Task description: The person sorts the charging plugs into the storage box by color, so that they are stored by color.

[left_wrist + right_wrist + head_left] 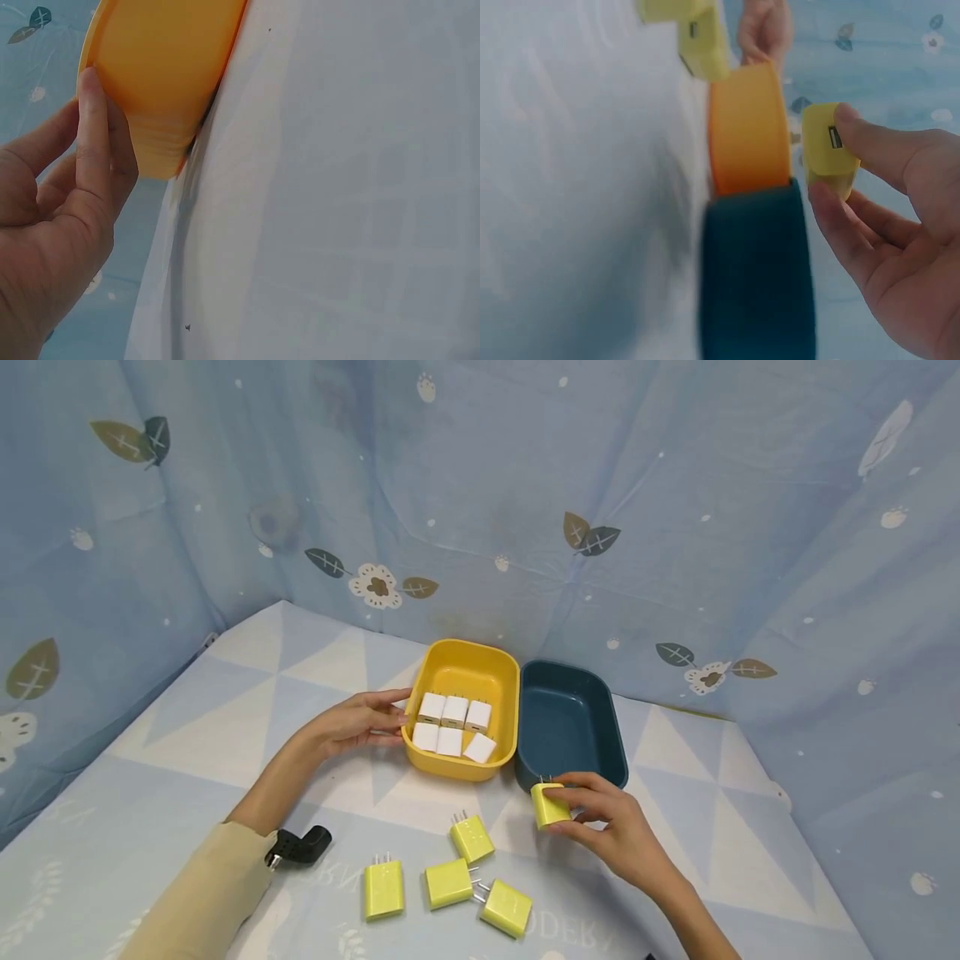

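My right hand (606,817) pinches a yellow USB charger plug (551,806) between thumb and fingers, its prongs pointing away from me. It is held up at the near side of a dark blue bin (619,735); the right wrist view shows the USB slot of that charger (826,150). My left hand (365,718) touches the outer left wall of a yellow bin (461,770) with extended fingers; in the left wrist view a fingertip meets this bin (161,67) just below its rim. White charger plugs (453,712) lie in two rows inside the yellow bin.
Several more yellow charger plugs (384,891) lie on the patterned cloth (330,793) in front of the bins. The two bins stand side by side, close together. A blue printed curtain (480,502) hangs behind them. A black device (300,846) sits at the left sleeve.
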The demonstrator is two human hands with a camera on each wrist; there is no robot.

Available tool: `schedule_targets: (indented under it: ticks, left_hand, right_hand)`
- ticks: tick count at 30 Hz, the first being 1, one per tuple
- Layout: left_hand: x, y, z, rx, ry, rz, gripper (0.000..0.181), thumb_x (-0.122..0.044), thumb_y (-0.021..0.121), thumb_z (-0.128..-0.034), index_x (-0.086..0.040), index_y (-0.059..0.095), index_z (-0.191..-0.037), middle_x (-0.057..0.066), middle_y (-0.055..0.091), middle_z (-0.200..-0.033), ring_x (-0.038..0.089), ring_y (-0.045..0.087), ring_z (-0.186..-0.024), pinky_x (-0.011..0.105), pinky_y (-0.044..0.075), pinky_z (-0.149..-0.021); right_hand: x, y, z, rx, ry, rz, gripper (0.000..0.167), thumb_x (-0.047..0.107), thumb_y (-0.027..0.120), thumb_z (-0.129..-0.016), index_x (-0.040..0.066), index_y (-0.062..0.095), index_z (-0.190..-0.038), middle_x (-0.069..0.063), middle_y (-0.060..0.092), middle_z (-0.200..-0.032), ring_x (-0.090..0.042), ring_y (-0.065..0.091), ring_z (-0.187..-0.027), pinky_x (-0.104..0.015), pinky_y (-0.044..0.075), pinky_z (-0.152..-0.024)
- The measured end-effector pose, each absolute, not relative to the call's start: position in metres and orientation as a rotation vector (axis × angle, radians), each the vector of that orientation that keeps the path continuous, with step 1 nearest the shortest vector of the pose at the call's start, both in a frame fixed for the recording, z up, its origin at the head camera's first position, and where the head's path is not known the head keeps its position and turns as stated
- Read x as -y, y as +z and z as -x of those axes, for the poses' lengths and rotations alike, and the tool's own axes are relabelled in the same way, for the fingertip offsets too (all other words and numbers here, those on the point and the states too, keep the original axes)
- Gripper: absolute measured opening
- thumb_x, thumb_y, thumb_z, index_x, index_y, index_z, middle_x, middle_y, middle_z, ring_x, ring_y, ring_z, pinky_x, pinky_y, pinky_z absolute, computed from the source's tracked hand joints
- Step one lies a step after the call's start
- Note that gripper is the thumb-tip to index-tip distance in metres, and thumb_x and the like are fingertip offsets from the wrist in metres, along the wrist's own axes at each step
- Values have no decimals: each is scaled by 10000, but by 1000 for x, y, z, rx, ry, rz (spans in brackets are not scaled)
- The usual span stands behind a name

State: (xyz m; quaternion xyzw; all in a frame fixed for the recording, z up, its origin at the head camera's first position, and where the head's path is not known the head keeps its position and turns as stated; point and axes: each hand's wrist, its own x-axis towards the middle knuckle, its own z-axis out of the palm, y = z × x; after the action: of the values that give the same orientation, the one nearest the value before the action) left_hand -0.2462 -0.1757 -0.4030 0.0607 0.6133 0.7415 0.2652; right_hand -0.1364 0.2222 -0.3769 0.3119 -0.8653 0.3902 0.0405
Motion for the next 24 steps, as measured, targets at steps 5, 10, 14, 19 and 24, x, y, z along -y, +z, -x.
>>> schedule_targets:
  ticks: [5, 10, 14, 19, 24]
  left_hand:
    - [176, -403, 246, -1661, 2004, -159, 678, 20, 559, -979, -45, 232, -1570, 137, 485, -1118, 176, 656, -902, 324, 574, -872]
    - [175, -404, 246, -1659, 1996, -161, 691, 5, 577, -977, -49, 229, -1572, 149, 481, -1137, 184, 655, -921, 341, 562, -899]
    - [175, -404, 247, -1662, 1993, -149, 694, -3, 589, -973, -55, 240, -1570, 145, 481, -1129, 185, 654, -923, 351, 555, -913]
    - [175, -404, 246, -1652, 1997, -147, 688, 5, 578, -976, -52, 236, -1571, 141, 487, -1119, 183, 653, -917, 351, 555, -913]
    - [176, -403, 246, -1652, 2003, -140, 671, 20, 557, -982, -56, 243, -1570, 130, 495, -1102, 174, 658, -889, 344, 561, -900]
  right_hand:
    - [-231, -366, 148, 2596, 1111, -983, 415, 108, 811, -805, 149, 717, -1207, -30, 617, -1238, -162, 641, -933, -274, 604, -681]
    - [-235, -359, 163, 2620, 1038, -935, 419, 88, 817, -802, 133, 717, -1207, -22, 619, -1238, -155, 618, -930, -256, 602, -685]
    - [-235, -361, 176, 2647, 994, -912, 407, 79, 812, -809, 104, 717, -1203, -46, 628, -1228, -165, 600, -909, -247, 599, -686]
    - [-234, -366, 191, 2688, 978, -890, 393, 94, 797, -829, 85, 712, -1212, -70, 634, -1220, -211, 585, -891, -241, 595, -699]
    - [-230, -370, 205, 2742, 967, -870, 380, 120, 790, -843, 102, 714, -1215, -62, 637, -1216, -261, 590, -888, -249, 589, -702]
